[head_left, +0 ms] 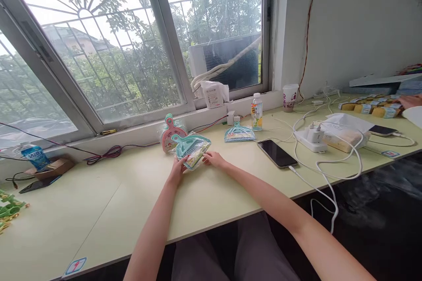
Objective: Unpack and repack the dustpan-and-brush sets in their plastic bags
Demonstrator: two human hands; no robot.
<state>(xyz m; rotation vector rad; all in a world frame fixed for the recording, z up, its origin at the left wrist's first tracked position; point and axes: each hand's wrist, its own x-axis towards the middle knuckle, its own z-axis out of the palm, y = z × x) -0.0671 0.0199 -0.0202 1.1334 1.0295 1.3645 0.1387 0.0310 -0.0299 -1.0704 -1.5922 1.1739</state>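
A teal mini dustpan set in clear wrapping (192,148) is held just above the pale green table (99,210). My left hand (178,169) grips its lower left edge with curled fingers. My right hand (214,158) pinches its right side. A pink dustpan set (169,134) stands right behind it, leaning near the window ledge. Another teal dustpan set (239,133) lies flat farther right, apart from both hands.
A black phone (277,153) on a white cable lies to the right, near a white power strip (311,139), a drink bottle (256,112) and a cup (289,97). Another person's hand (410,101) rests by yellow packets (372,107) at far right. Green clips (8,210) sit far left.
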